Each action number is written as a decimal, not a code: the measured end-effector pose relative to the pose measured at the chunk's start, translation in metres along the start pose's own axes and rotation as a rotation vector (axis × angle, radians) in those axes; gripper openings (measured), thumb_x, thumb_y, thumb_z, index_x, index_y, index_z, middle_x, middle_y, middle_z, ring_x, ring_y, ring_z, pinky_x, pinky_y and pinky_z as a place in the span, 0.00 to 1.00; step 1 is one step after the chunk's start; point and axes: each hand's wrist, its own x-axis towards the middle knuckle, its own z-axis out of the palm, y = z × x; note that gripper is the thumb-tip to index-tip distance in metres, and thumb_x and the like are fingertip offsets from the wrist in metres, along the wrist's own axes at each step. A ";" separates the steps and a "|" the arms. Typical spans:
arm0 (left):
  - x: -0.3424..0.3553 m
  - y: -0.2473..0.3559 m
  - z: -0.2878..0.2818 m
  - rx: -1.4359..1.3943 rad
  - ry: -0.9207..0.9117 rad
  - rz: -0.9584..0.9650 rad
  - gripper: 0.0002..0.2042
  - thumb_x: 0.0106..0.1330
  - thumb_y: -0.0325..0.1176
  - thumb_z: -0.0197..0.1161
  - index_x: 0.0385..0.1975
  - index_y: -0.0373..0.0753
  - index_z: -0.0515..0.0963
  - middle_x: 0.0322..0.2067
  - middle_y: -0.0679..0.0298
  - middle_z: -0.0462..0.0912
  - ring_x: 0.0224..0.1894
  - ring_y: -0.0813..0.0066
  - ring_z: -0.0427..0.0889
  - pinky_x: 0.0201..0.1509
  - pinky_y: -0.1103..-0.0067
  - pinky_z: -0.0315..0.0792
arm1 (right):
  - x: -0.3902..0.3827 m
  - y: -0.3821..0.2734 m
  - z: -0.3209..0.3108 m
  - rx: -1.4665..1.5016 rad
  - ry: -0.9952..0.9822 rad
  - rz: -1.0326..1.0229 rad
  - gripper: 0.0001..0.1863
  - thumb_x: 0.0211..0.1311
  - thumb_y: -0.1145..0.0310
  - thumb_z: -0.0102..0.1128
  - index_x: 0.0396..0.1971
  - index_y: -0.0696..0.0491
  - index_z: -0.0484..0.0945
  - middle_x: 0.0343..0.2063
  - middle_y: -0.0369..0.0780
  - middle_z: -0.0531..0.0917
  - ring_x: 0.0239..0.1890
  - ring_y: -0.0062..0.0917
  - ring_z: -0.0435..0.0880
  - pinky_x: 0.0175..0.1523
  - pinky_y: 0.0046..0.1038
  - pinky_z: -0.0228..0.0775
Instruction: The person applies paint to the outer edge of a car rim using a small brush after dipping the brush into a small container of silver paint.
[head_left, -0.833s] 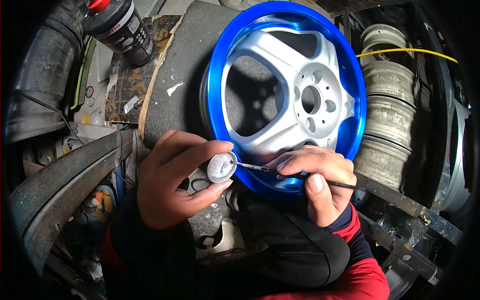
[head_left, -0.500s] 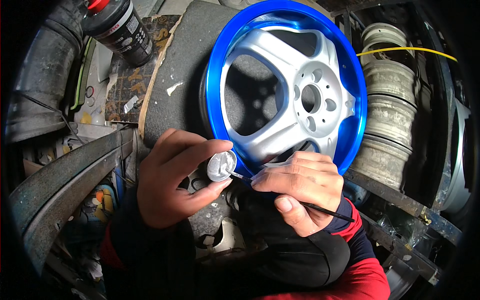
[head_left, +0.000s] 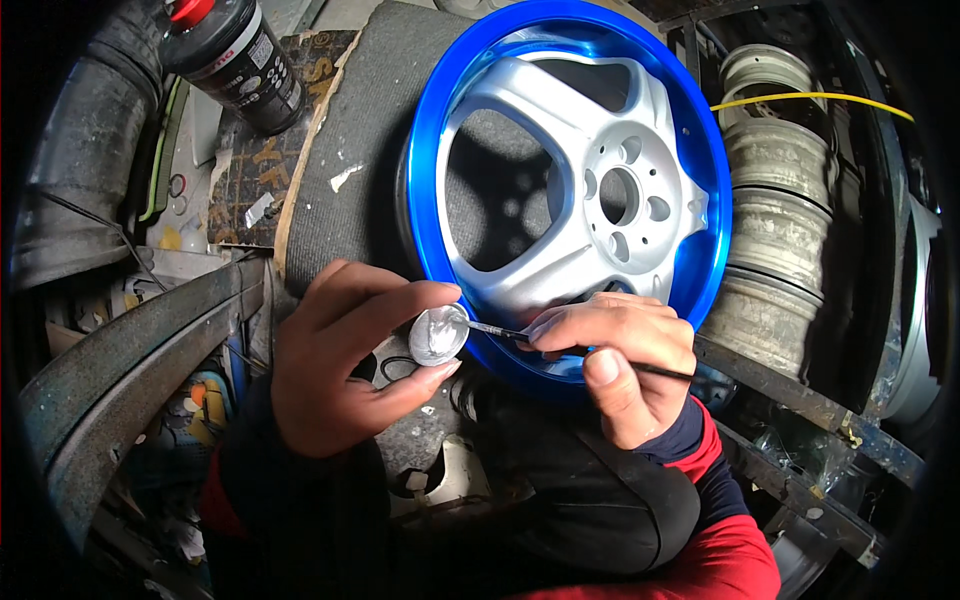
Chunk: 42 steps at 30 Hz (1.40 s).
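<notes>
Between thumb and forefinger, my left hand grips a small round cup tilted toward me, with silver paint inside. My right hand pinches a thin paintbrush with a dark handle. The brush's tip is at the right rim of the cup. Just beyond both hands lies a car wheel rim, with silver spokes and a glossy blue outer lip. My right hand overlaps its near edge, and whether it touches the rim I cannot tell.
The wheel rests on a grey mat. A black bottle with a red cap stands at the far left. Several worn wheels are stacked in a metal rack at right, crossed by a yellow hose. Curved metal bars lie at left.
The brush has drawn back to the right, from inside the cup to its rim, and lies flatter. My right hand moved slightly right; my left keeps the cup nearly still.
</notes>
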 end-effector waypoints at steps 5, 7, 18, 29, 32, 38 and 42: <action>0.000 -0.001 0.000 -0.019 -0.003 -0.012 0.29 0.45 0.22 0.79 0.53 0.43 0.83 0.40 0.63 0.81 0.39 0.65 0.82 0.45 0.72 0.75 | -0.006 0.000 0.004 0.091 0.088 0.129 0.14 0.71 0.66 0.56 0.37 0.62 0.85 0.27 0.45 0.88 0.24 0.31 0.87 0.36 0.27 0.78; 0.000 -0.001 0.000 0.016 -0.005 -0.002 0.30 0.41 0.22 0.78 0.51 0.40 0.84 0.39 0.61 0.81 0.38 0.66 0.83 0.42 0.74 0.75 | -0.006 -0.002 0.003 0.113 0.099 0.193 0.15 0.72 0.66 0.54 0.38 0.62 0.86 0.29 0.44 0.89 0.25 0.28 0.87 0.36 0.26 0.78; -0.001 0.001 -0.002 -0.008 0.001 -0.037 0.29 0.44 0.22 0.79 0.52 0.43 0.84 0.39 0.63 0.80 0.39 0.64 0.82 0.43 0.72 0.76 | -0.011 -0.004 -0.001 0.147 0.102 0.234 0.17 0.73 0.64 0.53 0.39 0.62 0.86 0.32 0.45 0.89 0.30 0.27 0.88 0.40 0.26 0.78; -0.002 0.001 -0.001 -0.016 0.011 -0.054 0.28 0.44 0.22 0.79 0.51 0.43 0.84 0.39 0.62 0.80 0.39 0.64 0.82 0.43 0.72 0.76 | -0.014 0.000 -0.002 0.130 0.115 0.217 0.18 0.73 0.64 0.53 0.40 0.63 0.85 0.34 0.45 0.89 0.30 0.26 0.87 0.40 0.26 0.78; -0.002 0.001 -0.001 -0.032 0.025 -0.072 0.28 0.44 0.22 0.79 0.51 0.42 0.84 0.39 0.62 0.80 0.38 0.64 0.82 0.43 0.72 0.76 | -0.015 -0.001 -0.003 0.146 0.133 0.211 0.19 0.74 0.62 0.52 0.40 0.63 0.85 0.34 0.46 0.89 0.30 0.26 0.87 0.40 0.26 0.78; -0.002 0.000 -0.004 -0.029 0.028 -0.045 0.28 0.44 0.21 0.79 0.51 0.41 0.84 0.39 0.62 0.80 0.38 0.66 0.82 0.43 0.73 0.75 | -0.012 -0.004 -0.005 0.195 0.073 0.257 0.21 0.76 0.59 0.51 0.40 0.63 0.85 0.34 0.48 0.89 0.32 0.27 0.87 0.41 0.26 0.78; -0.005 -0.001 -0.011 -0.081 -0.003 -0.129 0.28 0.46 0.22 0.78 0.52 0.39 0.83 0.41 0.62 0.80 0.41 0.68 0.83 0.46 0.74 0.77 | -0.020 0.001 -0.010 0.398 0.231 0.301 0.24 0.76 0.56 0.50 0.41 0.65 0.84 0.35 0.49 0.88 0.33 0.29 0.86 0.41 0.28 0.78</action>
